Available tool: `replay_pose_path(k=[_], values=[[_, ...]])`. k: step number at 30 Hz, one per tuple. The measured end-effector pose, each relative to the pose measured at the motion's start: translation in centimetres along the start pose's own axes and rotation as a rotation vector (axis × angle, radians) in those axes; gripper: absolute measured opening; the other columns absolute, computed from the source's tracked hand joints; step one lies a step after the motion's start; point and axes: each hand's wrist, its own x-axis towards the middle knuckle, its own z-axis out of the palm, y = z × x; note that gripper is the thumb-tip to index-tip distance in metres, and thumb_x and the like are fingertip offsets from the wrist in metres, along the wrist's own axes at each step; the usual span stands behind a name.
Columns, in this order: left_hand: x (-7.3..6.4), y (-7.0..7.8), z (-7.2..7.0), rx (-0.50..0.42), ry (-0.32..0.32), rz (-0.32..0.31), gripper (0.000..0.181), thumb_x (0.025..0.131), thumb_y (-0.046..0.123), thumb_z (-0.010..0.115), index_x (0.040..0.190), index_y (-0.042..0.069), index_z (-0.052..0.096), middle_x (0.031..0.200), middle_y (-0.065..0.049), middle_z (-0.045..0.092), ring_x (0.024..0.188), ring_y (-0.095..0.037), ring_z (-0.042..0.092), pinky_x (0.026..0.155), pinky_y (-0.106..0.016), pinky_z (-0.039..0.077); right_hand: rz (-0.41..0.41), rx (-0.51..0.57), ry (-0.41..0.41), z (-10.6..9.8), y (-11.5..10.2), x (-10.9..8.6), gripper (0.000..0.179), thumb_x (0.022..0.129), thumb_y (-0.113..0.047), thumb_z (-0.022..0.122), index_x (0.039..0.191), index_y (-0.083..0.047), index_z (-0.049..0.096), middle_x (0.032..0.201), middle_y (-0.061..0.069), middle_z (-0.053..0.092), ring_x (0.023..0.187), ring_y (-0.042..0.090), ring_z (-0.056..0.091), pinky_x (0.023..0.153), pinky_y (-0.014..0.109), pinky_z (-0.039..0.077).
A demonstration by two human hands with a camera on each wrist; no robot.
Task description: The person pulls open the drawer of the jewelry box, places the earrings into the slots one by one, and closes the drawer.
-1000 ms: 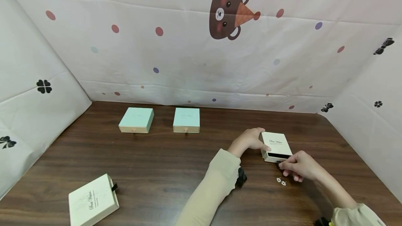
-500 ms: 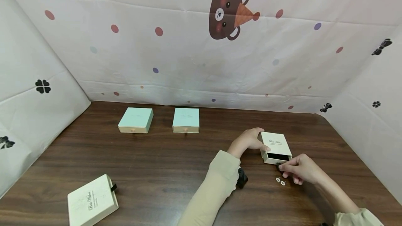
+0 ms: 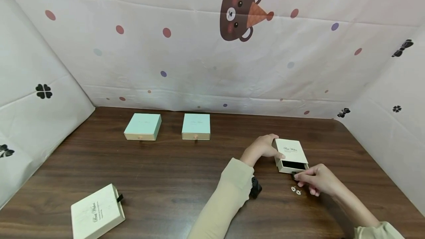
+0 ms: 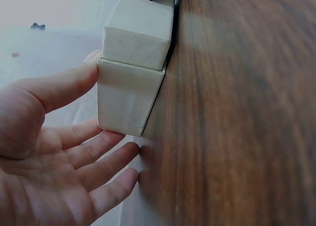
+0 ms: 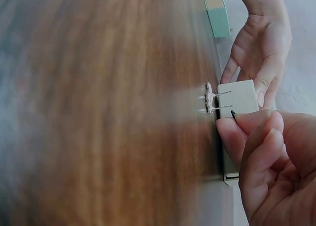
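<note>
On the right of the table lies a cream "Best Wishes" drawer box (image 3: 290, 151), its drawer (image 3: 289, 170) partly slid out and showing a black inside. My left hand (image 3: 262, 147) grips the box's back left part, thumb on top; in the left wrist view its lower fingers spread loosely. With thumb and forefinger my right hand (image 3: 320, 180) pinches the black ribbon tab (image 5: 234, 116) on the drawer's front. A pair of small silvery stud earrings (image 3: 296, 190) lies on the table just in front, posts sticking up in the right wrist view.
Two mint-green drawer boxes, one at far left (image 3: 143, 125) and one near the middle (image 3: 196, 125), stand along the back of the table. Another cream box (image 3: 97, 211) with a black tab lies at front left. Printed cloth walls (image 3: 149, 47) border the table.
My right hand has drawn the drawer a little way out toward me by its ribbon tab, so the dark opening is wider. The left hand stays on the box.
</note>
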Motion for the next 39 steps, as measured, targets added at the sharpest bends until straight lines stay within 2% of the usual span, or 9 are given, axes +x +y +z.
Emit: replay_pose_path(k=[16,28,33,39], values=[[-0.1,0.0,0.0,-0.004,-0.001,-0.010,0.073,0.072,0.038,0.076,0.135,0.022,0.043,0.134,0.005,0.047,0.123,-0.012,0.041,0.095,-0.028,0.038,0.000,0.016,-0.015,0.1,0.1,-0.6,0.027,0.087,-0.019,0.060,0.090,0.006,0.069,0.067,0.002,0.064,0.036,0.000,0.041,0.036,0.022,0.039],[-0.2,0.0,-0.1,-0.014,-0.009,-0.010,0.072,0.073,0.038,0.075,0.136,0.023,0.042,0.136,0.006,0.045,0.125,-0.013,0.040,0.096,-0.029,0.037,0.022,-0.029,0.013,0.4,0.0,-0.9,0.024,0.085,-0.020,0.061,0.081,0.002,0.071,0.064,0.003,0.064,0.035,0.000,0.040,0.035,0.022,0.040],[-0.1,-0.1,-0.1,-0.017,-0.010,-0.010,0.072,0.073,0.038,0.075,0.136,0.023,0.042,0.136,0.006,0.045,0.125,-0.013,0.040,0.096,-0.029,0.037,0.002,-0.036,0.022,0.6,0.0,-1.1,0.025,0.085,-0.021,0.062,0.077,0.002,0.070,0.061,0.003,0.063,0.034,0.000,0.040,0.034,0.023,0.040],[-0.1,-0.1,-0.1,-0.023,-0.014,-0.002,0.072,0.073,0.037,0.075,0.136,0.022,0.042,0.136,0.005,0.045,0.125,-0.013,0.039,0.096,-0.029,0.037,-0.003,-0.038,0.025,0.7,0.1,-1.3,0.024,0.085,-0.020,0.061,0.081,0.002,0.071,0.062,0.003,0.063,0.035,0.000,0.040,0.034,0.024,0.040]])
